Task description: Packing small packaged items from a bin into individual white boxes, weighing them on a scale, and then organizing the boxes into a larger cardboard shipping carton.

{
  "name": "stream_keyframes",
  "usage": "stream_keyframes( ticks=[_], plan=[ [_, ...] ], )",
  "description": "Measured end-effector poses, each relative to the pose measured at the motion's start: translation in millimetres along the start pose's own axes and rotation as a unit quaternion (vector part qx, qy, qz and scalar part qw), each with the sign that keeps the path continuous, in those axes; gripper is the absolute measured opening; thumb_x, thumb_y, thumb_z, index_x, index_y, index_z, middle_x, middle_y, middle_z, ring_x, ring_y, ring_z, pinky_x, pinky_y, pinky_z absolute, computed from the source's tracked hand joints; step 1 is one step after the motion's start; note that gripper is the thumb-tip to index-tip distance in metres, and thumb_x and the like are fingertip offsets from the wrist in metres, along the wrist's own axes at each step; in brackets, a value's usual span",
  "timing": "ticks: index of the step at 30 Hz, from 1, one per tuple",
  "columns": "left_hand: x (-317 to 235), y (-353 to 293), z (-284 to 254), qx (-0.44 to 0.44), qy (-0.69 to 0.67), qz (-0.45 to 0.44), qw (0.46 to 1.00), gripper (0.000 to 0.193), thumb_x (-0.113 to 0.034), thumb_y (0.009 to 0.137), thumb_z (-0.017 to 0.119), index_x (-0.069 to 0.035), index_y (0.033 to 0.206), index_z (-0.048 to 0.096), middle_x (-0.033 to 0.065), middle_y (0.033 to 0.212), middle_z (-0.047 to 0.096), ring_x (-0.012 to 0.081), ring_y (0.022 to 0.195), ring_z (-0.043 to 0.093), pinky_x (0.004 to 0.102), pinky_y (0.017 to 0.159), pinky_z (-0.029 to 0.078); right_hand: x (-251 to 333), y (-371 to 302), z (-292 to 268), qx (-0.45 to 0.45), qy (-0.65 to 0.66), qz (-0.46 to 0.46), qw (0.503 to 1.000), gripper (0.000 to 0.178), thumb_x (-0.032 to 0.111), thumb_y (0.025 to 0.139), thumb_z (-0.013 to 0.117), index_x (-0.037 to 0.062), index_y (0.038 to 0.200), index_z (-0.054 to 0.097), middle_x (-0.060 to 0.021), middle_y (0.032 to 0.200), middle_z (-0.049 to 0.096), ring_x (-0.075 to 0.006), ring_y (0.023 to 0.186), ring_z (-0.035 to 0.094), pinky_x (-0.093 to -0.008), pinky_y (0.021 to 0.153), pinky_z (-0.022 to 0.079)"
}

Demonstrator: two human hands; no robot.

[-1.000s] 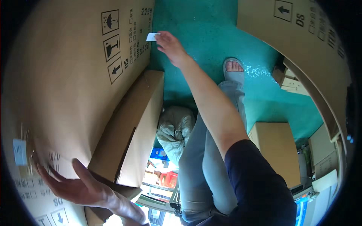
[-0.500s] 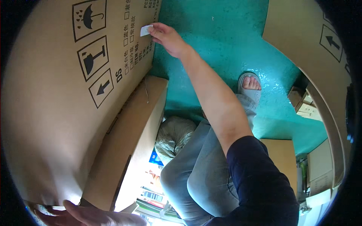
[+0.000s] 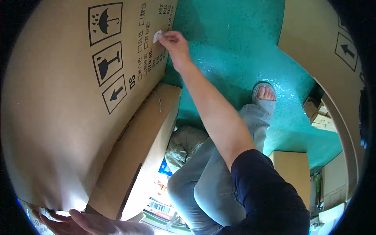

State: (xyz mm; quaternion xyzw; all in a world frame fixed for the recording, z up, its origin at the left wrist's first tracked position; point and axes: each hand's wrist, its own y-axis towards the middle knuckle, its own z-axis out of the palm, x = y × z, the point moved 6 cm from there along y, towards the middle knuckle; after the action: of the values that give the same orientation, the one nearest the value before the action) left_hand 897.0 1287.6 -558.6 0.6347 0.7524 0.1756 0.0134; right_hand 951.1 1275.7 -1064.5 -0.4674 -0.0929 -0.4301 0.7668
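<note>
A large brown cardboard box (image 3: 58, 129) with black printed symbols fills the left side. My right hand (image 3: 175, 42) pinches a small white label (image 3: 157, 36) between thumb and fingers, up against the printed face of this box. How much of the label lies on the cardboard I cannot tell. At the lower left, my left hand (image 3: 84, 224) is by the box's near edge, its fingers stretched out and the thumb apart. The hand is partly in shadow and cut off by the picture's rim.
Below the large box stands another brown carton (image 3: 150, 121). A plastic-wrapped bundle (image 3: 181, 147) lies beside my knees (image 3: 211, 184). On the right are a curved cardboard sheet (image 3: 313, 43), wooden blocks (image 3: 323, 119) and a small carton (image 3: 291, 168) on the green floor (image 3: 231, 51).
My right hand, with the label, has shifted slightly down along the box, and its wrist is bent more. The whole view has moved a little. My left hand stays by the box edge.
</note>
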Motion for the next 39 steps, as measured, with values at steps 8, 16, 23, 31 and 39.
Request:
stream_keyframes(
  ticks=[8, 16, 23, 31, 39],
  plan=[
    [-11.0, -1.1, 10.3, 0.010, -0.030, -0.019, 0.999, 0.042, -0.020, 0.093, 0.057, -0.010, 0.133, 0.046, 0.0139, 0.143, 0.043, 0.0322, 0.139, 0.033, 0.0578, 0.115, 0.024, -11.4, -9.3, 6.1, -0.074, 0.014, 0.084, 0.994, 0.057, 0.046, 0.074, 0.082, 0.0101, 0.092, 0.041, -0.0001, 0.082, 0.044, -0.0125, 0.073, 0.043, -0.0272, 0.065, 0.041],
    [-0.8, -19.1, 5.5, -0.060, -0.087, 0.006, 0.994, 0.037, -0.012, 0.096, 0.047, -0.008, 0.133, 0.044, 0.0151, 0.142, 0.044, 0.0331, 0.138, 0.034, 0.0570, 0.115, 0.027, -19.6, -32.2, 15.6, -0.093, 0.009, 0.130, 0.987, 0.065, 0.057, 0.074, 0.077, 0.0086, 0.097, 0.040, -0.0017, 0.088, 0.042, -0.0146, 0.076, 0.039, -0.0279, 0.068, 0.040],
    [-35.7, -35.9, -18.3, -0.105, -0.283, -0.150, 0.941, 0.038, -0.014, 0.095, 0.047, 0.005, 0.127, 0.044, 0.0271, 0.132, 0.049, 0.0402, 0.132, 0.041, 0.0569, 0.114, 0.027, -14.8, -35.9, -92.6, -0.245, -0.099, 0.204, 0.943, 0.052, 0.052, 0.089, 0.061, 0.0096, 0.116, 0.048, -0.0019, 0.082, 0.048, -0.0153, 0.066, 0.045, -0.0288, 0.051, 0.039],
    [-87.4, -109.0, -62.9, 0.278, -0.528, -0.227, 0.769, 0.016, 0.000, 0.080, 0.066, -0.004, 0.094, 0.060, 0.0152, 0.103, 0.062, 0.0345, 0.095, 0.061, 0.0379, 0.081, 0.049, 142.0, -273.3, -40.5, 0.071, -0.115, 0.316, 0.939, 0.025, 0.032, 0.095, 0.058, 0.0112, 0.081, 0.056, 0.0017, 0.070, 0.052, -0.0099, 0.057, 0.049, -0.0223, 0.043, 0.039],
    [-100.0, -201.4, -219.9, 0.360, -0.464, -0.249, 0.770, 0.033, -0.029, 0.084, 0.059, -0.008, 0.110, 0.058, 0.0144, 0.110, 0.062, 0.0347, 0.099, 0.061, 0.0453, 0.083, 0.050, 365.9, -474.2, 25.4, 0.111, -0.352, 0.346, 0.862, 0.019, 0.031, 0.096, 0.059, 0.0125, 0.095, 0.059, 0.0006, 0.074, 0.059, -0.0085, 0.063, 0.057, -0.0226, 0.054, 0.047]
  ],
)
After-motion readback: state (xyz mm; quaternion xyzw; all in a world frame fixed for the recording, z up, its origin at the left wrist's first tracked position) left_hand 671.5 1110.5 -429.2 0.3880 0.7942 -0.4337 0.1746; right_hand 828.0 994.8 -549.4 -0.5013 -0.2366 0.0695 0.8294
